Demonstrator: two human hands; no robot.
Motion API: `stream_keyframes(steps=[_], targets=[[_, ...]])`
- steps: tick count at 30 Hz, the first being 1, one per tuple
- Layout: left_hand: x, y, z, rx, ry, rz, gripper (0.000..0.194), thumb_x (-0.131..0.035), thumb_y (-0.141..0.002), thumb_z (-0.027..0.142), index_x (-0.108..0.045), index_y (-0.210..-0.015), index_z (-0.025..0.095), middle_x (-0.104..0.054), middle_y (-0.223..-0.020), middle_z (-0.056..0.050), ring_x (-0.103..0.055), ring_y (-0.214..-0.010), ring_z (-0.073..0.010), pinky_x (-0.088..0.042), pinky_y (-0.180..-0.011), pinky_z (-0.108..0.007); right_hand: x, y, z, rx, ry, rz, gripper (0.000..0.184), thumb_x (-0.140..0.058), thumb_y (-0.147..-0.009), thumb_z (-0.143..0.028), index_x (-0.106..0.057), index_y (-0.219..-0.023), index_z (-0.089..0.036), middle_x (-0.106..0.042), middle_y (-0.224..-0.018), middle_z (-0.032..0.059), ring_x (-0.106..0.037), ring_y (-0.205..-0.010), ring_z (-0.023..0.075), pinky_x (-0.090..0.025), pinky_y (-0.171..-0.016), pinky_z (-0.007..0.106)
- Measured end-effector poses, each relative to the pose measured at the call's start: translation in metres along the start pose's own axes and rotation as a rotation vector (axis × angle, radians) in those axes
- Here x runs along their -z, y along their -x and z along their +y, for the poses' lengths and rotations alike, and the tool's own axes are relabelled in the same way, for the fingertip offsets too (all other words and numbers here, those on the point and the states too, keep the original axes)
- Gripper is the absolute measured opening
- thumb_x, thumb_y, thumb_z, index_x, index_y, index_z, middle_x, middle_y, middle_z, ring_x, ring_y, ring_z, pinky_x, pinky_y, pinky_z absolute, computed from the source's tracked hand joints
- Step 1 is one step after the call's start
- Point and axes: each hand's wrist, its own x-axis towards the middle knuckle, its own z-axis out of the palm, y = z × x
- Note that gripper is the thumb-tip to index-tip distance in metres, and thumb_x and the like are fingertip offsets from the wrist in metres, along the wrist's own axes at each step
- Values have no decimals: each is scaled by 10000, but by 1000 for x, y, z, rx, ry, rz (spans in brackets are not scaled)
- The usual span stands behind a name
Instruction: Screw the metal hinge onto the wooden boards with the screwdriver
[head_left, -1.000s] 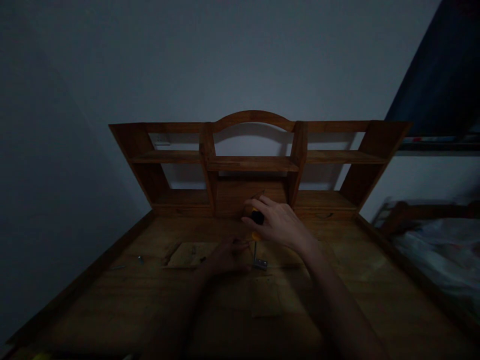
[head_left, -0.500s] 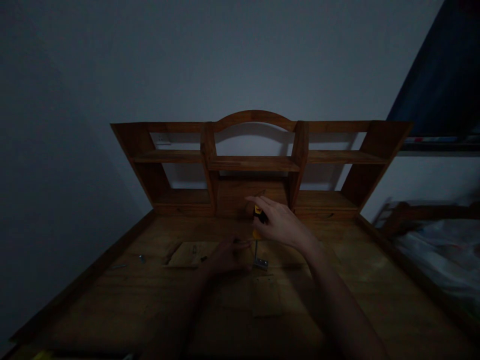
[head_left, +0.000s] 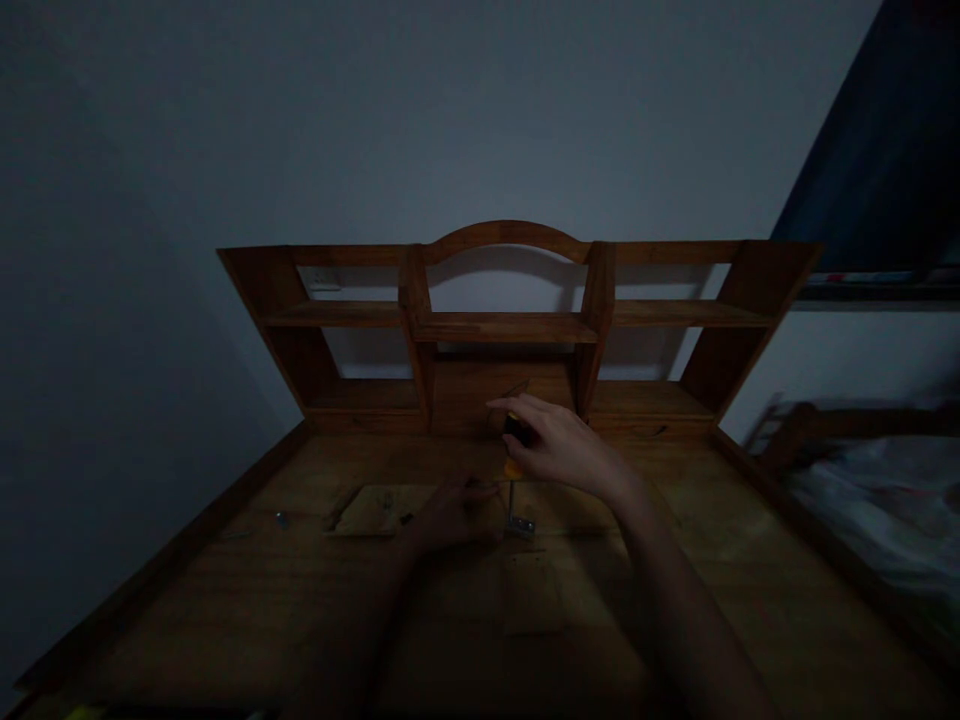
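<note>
My right hand (head_left: 559,447) is closed around the yellow and black handle of a screwdriver (head_left: 513,467), held upright. Its shaft points down to a small metal bracket (head_left: 523,525), which has holes in it. The bracket lies at the front edge of a flat wooden board (head_left: 367,510) with a rough left end. Low over that board rests my left hand (head_left: 454,513), fingers stretched toward the shaft; its underside is dark. Whether it presses on the board or the bracket I cannot tell. The screwdriver's tip is too dim to make out.
A small wooden piece (head_left: 532,595) lies in front of the bracket. To the left are a small metal part (head_left: 282,519) and a thin pale strip (head_left: 237,534). A wooden shelf unit (head_left: 506,327) stands at the desk's back. Raised edges flank the desktop (head_left: 247,600).
Almost nothing differs. My right hand and the screwdriver have shifted very slightly left, along with a small shift of the whole view. My left hand stays beside the bracket.
</note>
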Motion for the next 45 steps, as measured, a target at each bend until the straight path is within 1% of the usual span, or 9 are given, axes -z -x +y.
stream_keyframes(steps=[6,11,14,19,22,29,33,37,45], targets=[[1,1,2,-12,-17,3,790,-739,-651,669,-556,-1346,343,-509,-1341,-78,-504,-1199,-324,-414,-1036,-461,-6,-1,1,-118,98,15,375,-495,-947,-491,-541,-1215,-232,-633,-1168,79,-622,-1034,254,-473,-902,409],[-2,0,-3,7,20,0,798,-769,-618,659,-575,-1326,345,-513,-1330,-81,-509,-1189,-327,-418,-1025,-479,-1,4,3,-55,-3,-8,549,-569,-877,-262,-397,-1398,-249,-522,-1363,74,-535,-1209,236,-433,-1000,394],[-3,-1,-6,1,36,-7,803,-770,-624,651,-569,-1334,333,-527,-1312,-84,-518,-1178,-313,-419,-1024,-471,-1,6,6,-44,-19,-3,544,-568,-891,-253,-390,-1404,-241,-503,-1383,84,-500,-1253,231,-408,-1031,387],[-3,-1,-6,10,9,-14,795,-763,-624,660,-574,-1328,341,-520,-1318,-81,-515,-1179,-313,-416,-1024,-470,-5,3,2,-98,64,27,334,-574,-921,-428,-509,-1176,-223,-639,-1087,66,-623,-997,225,-472,-826,342],[-3,-1,-5,16,2,-15,787,-765,-627,655,-573,-1326,350,-506,-1342,-73,-505,-1201,-311,-405,-1038,-468,-4,2,-2,-157,128,26,336,-548,-917,-511,-515,-1073,-216,-648,-972,61,-635,-908,235,-458,-768,342],[-4,-2,-7,12,16,-26,794,-770,-639,628,-553,-1346,336,-528,-1317,-85,-518,-1181,-306,-412,-1022,-469,4,6,-2,-58,46,-9,388,-565,-892,-254,-455,-1263,-232,-589,-1215,57,-588,-1078,208,-445,-887,325],[-5,-2,-7,18,26,2,777,-786,-620,623,-580,-1316,347,-520,-1324,-84,-504,-1195,-309,-403,-1027,-470,0,3,-4,-82,94,6,251,-530,-946,-390,-507,-1142,-234,-643,-1053,36,-626,-931,201,-455,-779,314],[-4,-1,-7,26,54,-4,768,-788,-625,614,-580,-1317,355,-516,-1333,-82,-500,-1202,-320,-397,-1031,-487,0,2,-5,-139,185,19,334,-506,-929,-535,-522,-1040,-220,-654,-930,35,-634,-823,222,-445,-699,329],[0,-2,-3,12,49,-29,779,-761,-647,638,-560,-1338,342,-513,-1329,-83,-508,-1198,-306,-408,-1028,-472,9,7,-1,-65,61,-18,403,-549,-897,-254,-464,-1290,-238,-601,-1227,53,-589,-1089,208,-439,-902,325]])
